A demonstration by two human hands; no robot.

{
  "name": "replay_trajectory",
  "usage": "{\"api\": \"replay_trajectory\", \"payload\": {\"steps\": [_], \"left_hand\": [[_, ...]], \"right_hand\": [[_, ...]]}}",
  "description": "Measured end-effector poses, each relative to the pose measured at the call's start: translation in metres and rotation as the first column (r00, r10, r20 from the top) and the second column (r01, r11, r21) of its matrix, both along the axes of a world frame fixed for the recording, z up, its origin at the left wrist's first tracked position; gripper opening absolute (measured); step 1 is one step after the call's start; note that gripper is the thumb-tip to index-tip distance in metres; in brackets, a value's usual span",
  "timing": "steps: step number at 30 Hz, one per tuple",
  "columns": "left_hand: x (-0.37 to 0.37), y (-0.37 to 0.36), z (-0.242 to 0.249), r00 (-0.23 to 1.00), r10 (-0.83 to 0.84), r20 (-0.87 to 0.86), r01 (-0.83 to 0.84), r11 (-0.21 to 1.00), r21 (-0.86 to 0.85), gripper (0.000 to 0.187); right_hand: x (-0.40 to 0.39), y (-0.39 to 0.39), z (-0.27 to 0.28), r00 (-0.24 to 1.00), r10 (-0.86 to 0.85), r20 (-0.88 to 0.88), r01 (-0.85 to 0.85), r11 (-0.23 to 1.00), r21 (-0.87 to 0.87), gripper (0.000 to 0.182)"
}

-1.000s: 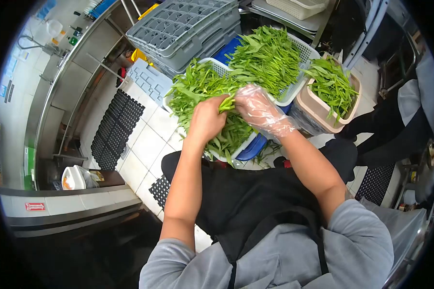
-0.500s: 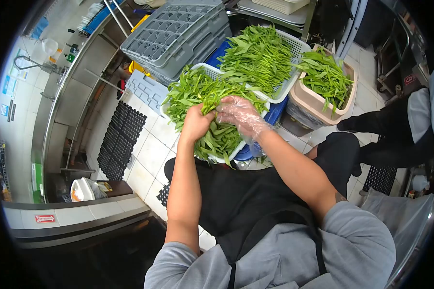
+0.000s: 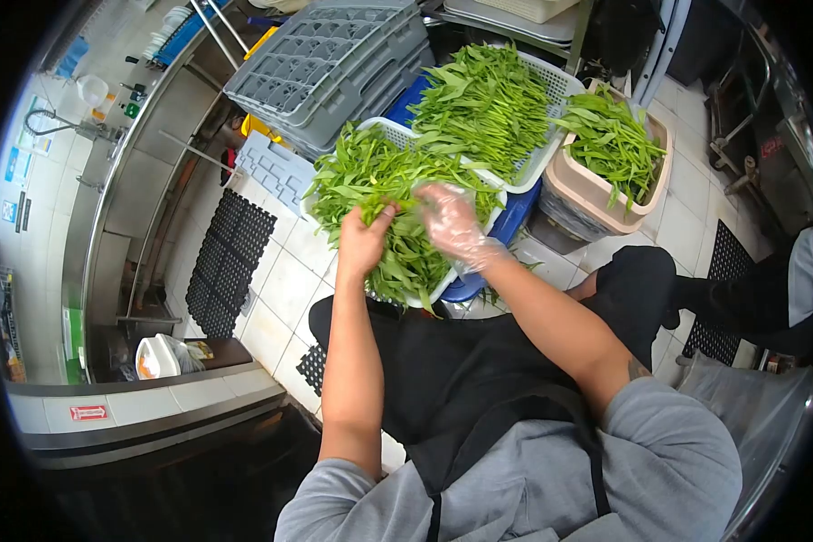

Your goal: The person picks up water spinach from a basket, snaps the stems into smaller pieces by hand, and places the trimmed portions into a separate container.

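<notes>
My bare left hand (image 3: 362, 242) is closed around a few stems of leafy greens (image 3: 379, 210) that look like water spinach, its thumb lying on top. My right hand (image 3: 454, 226), in a clear plastic glove, hovers just right of it with curled fingers. Whatever those fingers pinch, if anything, is hidden and slightly blurred. Both hands are over the near white basket (image 3: 443, 285), heaped with loose greens. Behind it, a second white basket (image 3: 565, 83) holds greens with stems lined up. To the right, a beige tub (image 3: 596, 194) carries more greens.
Grey dish racks (image 3: 321, 72) are stacked at the back left. Blue plastic (image 3: 515, 217) shows under the baskets. A black rubber mat (image 3: 230, 262) lies on the tiled floor, left. A co-worker's leg (image 3: 741, 303) is at the right, near a metal post (image 3: 664, 54).
My hands have moved apart; the right has shifted slightly right, the left slightly down and left. The co-worker at the right has moved farther toward the frame's edge.
</notes>
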State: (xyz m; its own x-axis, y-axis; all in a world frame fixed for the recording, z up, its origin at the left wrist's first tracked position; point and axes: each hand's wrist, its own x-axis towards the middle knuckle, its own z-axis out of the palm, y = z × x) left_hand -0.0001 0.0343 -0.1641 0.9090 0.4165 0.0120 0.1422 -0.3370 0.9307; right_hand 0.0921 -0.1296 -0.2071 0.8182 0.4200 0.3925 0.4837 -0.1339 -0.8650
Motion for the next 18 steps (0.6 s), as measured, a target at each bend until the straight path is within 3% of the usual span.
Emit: {"api": "replay_trajectory", "payload": {"steps": [2,3,6,9,10,11,12,14,17,18], "left_hand": [[-0.006,0.006,0.005,0.991,0.041,0.131,-0.024,0.992,-0.127,0.020],[-0.011,0.006,0.011,0.965,0.078,0.251,-0.016,0.970,-0.243,0.017],[-0.028,0.028,0.028,0.844,0.186,0.503,0.075,0.888,-0.454,0.015],[-0.043,0.047,0.051,0.757,0.302,0.579,0.111,0.814,-0.570,0.017],[-0.047,0.052,0.058,0.764,0.298,0.572,0.097,0.823,-0.559,0.018],[-0.049,0.057,0.062,0.779,0.284,0.559,0.074,0.843,-0.532,0.020],[-0.049,0.060,0.066,0.793,0.270,0.546,0.053,0.862,-0.504,0.023],[-0.048,0.045,0.083,0.870,0.343,0.355,-0.171,0.885,-0.433,0.027],[-0.041,0.048,0.073,0.953,0.226,0.200,-0.200,0.969,-0.141,0.026],[-0.039,0.045,0.073,0.972,0.199,0.123,-0.197,0.980,-0.029,0.028]], "right_hand": [[0.000,-0.011,-0.006,0.942,0.103,0.319,-0.021,0.968,-0.251,0.007],[0.002,-0.010,-0.019,0.942,0.135,0.309,-0.038,0.953,-0.301,0.008],[0.001,-0.012,-0.029,0.940,0.102,0.326,-0.030,0.976,-0.217,0.007],[0.007,-0.016,-0.023,0.952,0.115,0.282,-0.062,0.980,-0.188,0.007],[0.011,-0.017,-0.018,0.957,0.102,0.273,-0.050,0.980,-0.192,0.008],[0.020,-0.015,-0.013,0.995,0.082,0.063,-0.072,0.987,-0.143,0.010],[0.031,-0.010,-0.009,0.994,0.024,0.111,-0.006,0.988,-0.157,0.011],[0.048,0.002,-0.001,0.974,-0.090,0.206,0.127,0.977,-0.173,0.013],[0.070,0.017,0.007,0.976,0.143,0.166,-0.040,0.862,-0.505,0.017],[0.084,0.021,0.014,0.939,0.344,-0.017,-0.237,0.609,-0.757,0.030]]}}
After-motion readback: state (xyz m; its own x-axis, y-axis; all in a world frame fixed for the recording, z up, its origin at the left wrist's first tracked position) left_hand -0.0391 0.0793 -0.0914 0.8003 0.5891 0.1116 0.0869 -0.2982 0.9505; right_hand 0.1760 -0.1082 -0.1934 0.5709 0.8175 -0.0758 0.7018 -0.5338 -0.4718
